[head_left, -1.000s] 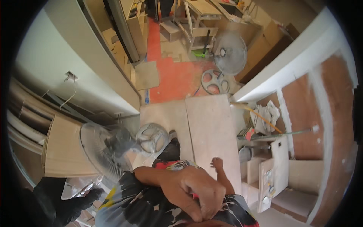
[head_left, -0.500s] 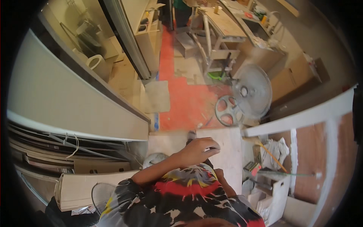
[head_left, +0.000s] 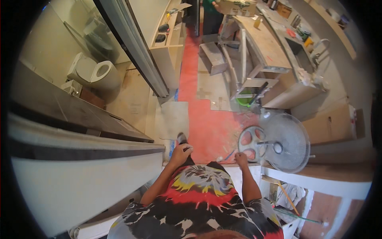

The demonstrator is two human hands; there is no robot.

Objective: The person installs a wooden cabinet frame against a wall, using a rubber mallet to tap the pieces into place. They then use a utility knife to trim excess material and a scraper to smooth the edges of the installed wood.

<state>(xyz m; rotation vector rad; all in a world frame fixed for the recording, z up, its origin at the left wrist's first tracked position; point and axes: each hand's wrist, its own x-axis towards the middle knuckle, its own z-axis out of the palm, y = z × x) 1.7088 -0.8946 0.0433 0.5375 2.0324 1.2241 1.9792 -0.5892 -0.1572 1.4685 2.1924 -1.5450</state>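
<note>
My left hand (head_left: 181, 154) hangs in front of my body, its fingers curled together above my dark trouser leg. Whatever lies inside that curl, if anything, is hidden. Farther right, my right hand (head_left: 240, 159) is closed in a loose fist; its palm does not show. It appears just in front of the round slotted base of a standing fan (head_left: 292, 143), and I cannot tell whether they touch. Under my left hand, one shoe (head_left: 182, 138) steps onto a grey floor sheet (head_left: 175, 119) beside the red floor covering (head_left: 213, 133).
Left, a doorway opens on a toilet (head_left: 104, 71). Ahead stand a wooden workbench (head_left: 266, 46), a wooden box (head_left: 214, 59) and a green bucket (head_left: 243, 100). At the far end a person (head_left: 213, 18) in green stands by a carton (head_left: 237, 7). A sink (head_left: 300, 53) is at right.
I have moved forward, so the fan, bench and doorway look nearer. My left hand has swung left from across my body; my right hand has come forward into plain view.
</note>
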